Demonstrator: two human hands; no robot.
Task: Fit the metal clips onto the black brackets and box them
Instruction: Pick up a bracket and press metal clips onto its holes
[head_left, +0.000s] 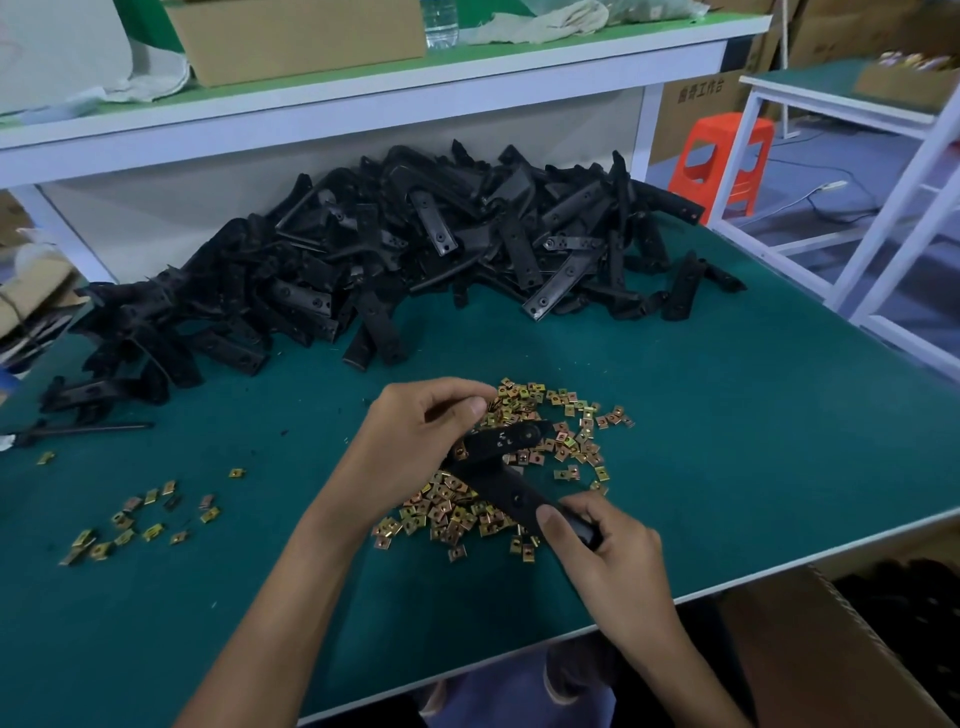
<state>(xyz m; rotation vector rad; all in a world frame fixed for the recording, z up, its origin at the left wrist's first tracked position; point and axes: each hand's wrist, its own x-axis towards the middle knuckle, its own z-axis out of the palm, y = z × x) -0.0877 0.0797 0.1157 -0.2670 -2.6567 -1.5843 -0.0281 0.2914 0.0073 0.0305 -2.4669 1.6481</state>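
Both hands hold one angled black bracket (506, 470) just above a heap of brass-coloured metal clips (540, 431) on the green table (727, 415). My left hand (415, 436) grips the bracket's upper arm, thumb and fingers pinched near its bend. My right hand (602, 551) grips the lower end. Whether a clip sits under my left fingers is hidden. A big pile of loose black brackets (415, 249) lies across the back of the table.
A smaller scatter of clips (135, 519) lies at the left. An open cardboard box (831, 649) holding dark parts stands below the table's front right edge. A shelf with a carton (296, 36) and a bottle runs behind. An orange stool (727, 156) stands at right.
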